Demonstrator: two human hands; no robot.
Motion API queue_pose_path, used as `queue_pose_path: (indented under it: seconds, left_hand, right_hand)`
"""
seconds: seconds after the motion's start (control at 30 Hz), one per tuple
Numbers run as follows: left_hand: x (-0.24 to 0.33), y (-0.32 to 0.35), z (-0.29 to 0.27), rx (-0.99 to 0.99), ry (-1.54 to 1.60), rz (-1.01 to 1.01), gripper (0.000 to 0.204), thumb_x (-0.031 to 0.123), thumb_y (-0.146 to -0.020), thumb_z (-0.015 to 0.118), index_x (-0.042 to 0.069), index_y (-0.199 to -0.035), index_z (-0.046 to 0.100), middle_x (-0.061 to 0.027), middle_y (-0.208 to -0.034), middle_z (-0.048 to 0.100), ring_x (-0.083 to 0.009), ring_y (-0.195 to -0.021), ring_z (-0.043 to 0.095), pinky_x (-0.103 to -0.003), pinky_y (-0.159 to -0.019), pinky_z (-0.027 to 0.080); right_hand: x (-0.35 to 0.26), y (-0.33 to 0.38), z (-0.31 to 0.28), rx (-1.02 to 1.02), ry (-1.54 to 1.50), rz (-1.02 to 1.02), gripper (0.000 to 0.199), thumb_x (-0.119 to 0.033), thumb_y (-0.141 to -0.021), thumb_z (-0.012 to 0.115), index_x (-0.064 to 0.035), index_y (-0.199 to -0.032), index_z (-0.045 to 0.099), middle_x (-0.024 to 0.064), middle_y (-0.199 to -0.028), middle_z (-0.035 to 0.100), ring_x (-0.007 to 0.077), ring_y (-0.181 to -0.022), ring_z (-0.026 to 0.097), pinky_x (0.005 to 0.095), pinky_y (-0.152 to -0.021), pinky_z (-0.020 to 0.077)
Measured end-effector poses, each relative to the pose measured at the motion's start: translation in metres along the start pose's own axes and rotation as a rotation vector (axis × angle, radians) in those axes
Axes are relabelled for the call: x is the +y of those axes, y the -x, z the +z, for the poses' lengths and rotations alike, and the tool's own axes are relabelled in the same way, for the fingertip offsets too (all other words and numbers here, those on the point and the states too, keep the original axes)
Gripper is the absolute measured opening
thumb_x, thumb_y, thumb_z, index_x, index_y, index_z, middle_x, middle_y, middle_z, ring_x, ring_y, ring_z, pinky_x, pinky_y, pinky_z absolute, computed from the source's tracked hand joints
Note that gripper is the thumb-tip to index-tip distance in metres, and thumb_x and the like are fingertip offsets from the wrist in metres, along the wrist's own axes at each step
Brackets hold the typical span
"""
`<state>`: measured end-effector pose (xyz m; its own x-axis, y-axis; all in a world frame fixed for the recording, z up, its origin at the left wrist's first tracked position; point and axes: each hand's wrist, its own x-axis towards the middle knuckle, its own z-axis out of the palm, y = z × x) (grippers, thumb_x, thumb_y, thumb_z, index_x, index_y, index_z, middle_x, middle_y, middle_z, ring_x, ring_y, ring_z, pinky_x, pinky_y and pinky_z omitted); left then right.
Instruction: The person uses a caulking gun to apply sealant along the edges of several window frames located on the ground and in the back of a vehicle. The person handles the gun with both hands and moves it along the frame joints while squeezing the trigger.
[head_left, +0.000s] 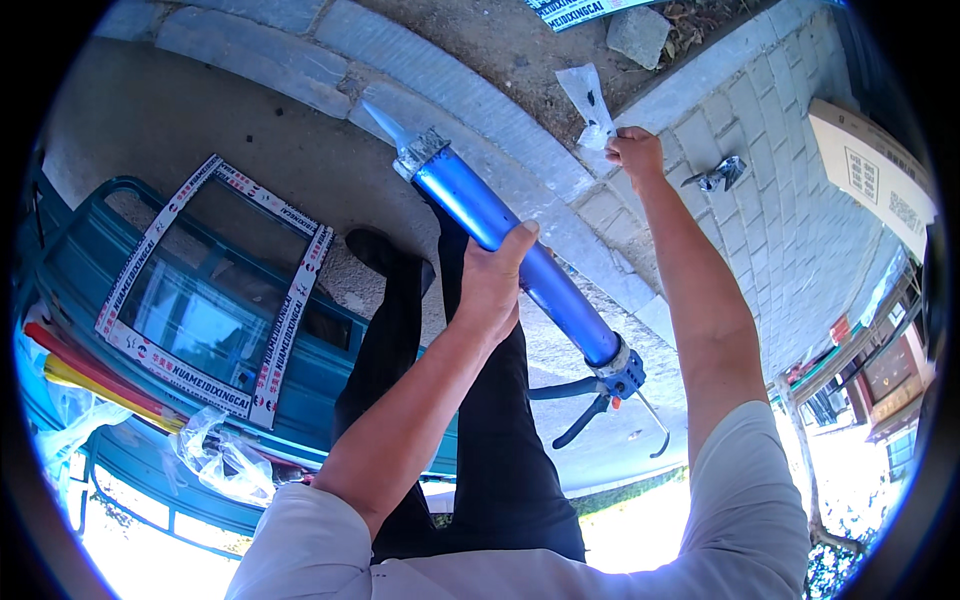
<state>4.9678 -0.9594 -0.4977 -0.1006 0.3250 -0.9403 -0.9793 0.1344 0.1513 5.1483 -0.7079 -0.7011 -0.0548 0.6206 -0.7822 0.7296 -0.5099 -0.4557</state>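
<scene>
My left hand is wrapped round the blue barrel of a caulking gun. The gun lies slantwise in front of my body, its pale cone nozzle toward the far left. At the near right end are its dark handle and trigger and a bent metal rod. Farther off, my right arm is stretched out, and my right hand pinches the lower end of a crumpled clear plastic wrapper with dark smears on it. The right fingertips are partly hidden by the hand itself.
At left, a glazed window frame with printed tape rests on a green vehicle bed, beside clear plastic film. A stone kerb crosses ahead. On the paving lie a black-and-silver crumpled wrapper and a cardboard box.
</scene>
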Motion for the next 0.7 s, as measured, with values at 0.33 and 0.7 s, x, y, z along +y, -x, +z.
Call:
queue_pose_path:
  seconds: [0.33,0.7]
  left_hand:
    - [-0.006,-0.012,0.001,-0.009,0.030,-0.011,0.025,0.021,-0.091,0.075,0.007,-0.103,0.058,-0.0070,-0.088,0.064,-0.0206,-0.080,0.070,-0.036,-0.072,0.058]
    - [-0.020,-0.054,0.019,0.113,-0.017,0.107,0.035,0.016,-0.088,0.078,0.006,-0.113,0.056,-0.0047,-0.095,0.061,-0.0139,-0.083,0.062,-0.031,-0.072,0.052]
  right_hand:
    - [0.037,0.059,-0.032,0.115,0.246,0.057,0.038,-0.012,-0.092,0.059,0.0049,-0.126,0.066,0.0144,-0.096,0.075,0.0187,-0.090,0.073,0.0298,-0.081,0.0561]
    - [-0.062,0.259,0.022,-0.347,0.545,-0.179,0.051,-0.028,-0.083,0.080,-0.0028,-0.123,0.060,0.0189,-0.102,0.073,0.0330,-0.094,0.073,0.0426,-0.082,0.0558]
